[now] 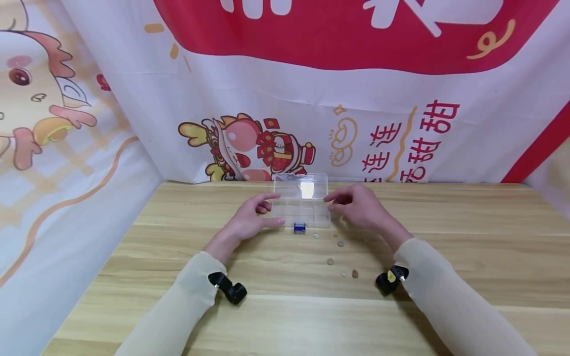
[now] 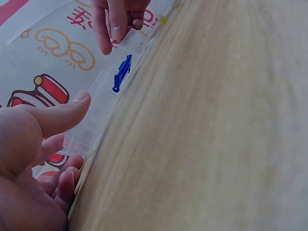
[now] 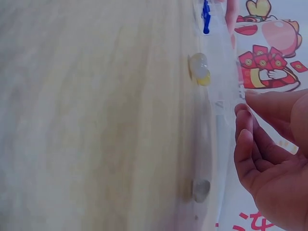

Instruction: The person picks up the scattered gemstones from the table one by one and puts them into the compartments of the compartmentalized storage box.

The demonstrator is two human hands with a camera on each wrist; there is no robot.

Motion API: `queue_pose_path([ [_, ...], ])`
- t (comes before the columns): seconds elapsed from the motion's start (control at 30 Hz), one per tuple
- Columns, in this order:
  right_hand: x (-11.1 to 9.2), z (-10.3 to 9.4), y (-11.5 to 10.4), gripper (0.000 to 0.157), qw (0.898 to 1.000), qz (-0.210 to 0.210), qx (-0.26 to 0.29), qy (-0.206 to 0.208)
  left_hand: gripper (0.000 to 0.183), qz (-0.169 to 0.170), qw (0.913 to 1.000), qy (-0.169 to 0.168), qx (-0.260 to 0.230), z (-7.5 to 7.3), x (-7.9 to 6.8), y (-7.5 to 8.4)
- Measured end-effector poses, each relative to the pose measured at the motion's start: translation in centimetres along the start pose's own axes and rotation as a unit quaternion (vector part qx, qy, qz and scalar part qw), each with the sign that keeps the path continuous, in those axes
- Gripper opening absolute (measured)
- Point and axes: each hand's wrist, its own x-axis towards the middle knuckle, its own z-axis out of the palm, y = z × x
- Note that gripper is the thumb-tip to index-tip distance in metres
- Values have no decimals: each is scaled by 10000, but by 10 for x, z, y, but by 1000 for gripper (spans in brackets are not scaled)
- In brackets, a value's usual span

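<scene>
A clear plastic compartment box (image 1: 303, 205) stands near the back of the table, its transparent lid (image 1: 289, 185) raised. On its front edge is a blue latch (image 1: 300, 228). My left hand (image 1: 249, 216) lies at the box's left side, thumb apart from the fingers; in the left wrist view the fingers (image 2: 66, 185) rest by the box's end. At the right side is my right hand (image 1: 360, 206), thumb and index finger near the edge. In the right wrist view those fingertips (image 3: 244, 107) come close to the box's corner; whether they touch it I cannot tell.
Several small pebbles lie in front of the box: a white one (image 1: 316, 236), a yellow one (image 1: 336, 235), a grey one (image 1: 340, 243) and a brown one (image 1: 355, 274) among them. A printed cloth (image 1: 276, 89) hangs behind the wooden table (image 1: 285, 316).
</scene>
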Motion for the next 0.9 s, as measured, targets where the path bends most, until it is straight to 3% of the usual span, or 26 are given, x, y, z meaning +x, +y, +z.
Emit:
queue_pose_path([
  [0.6, -33, -31, 20, 26, 9996, -130, 48, 245, 71, 69, 10000, -25, 9, 3, 4, 0],
  [0.9, -41, -38, 33, 30, 9997, -116, 162, 154, 71, -1, 10000, 31, 13, 0, 1, -1],
])
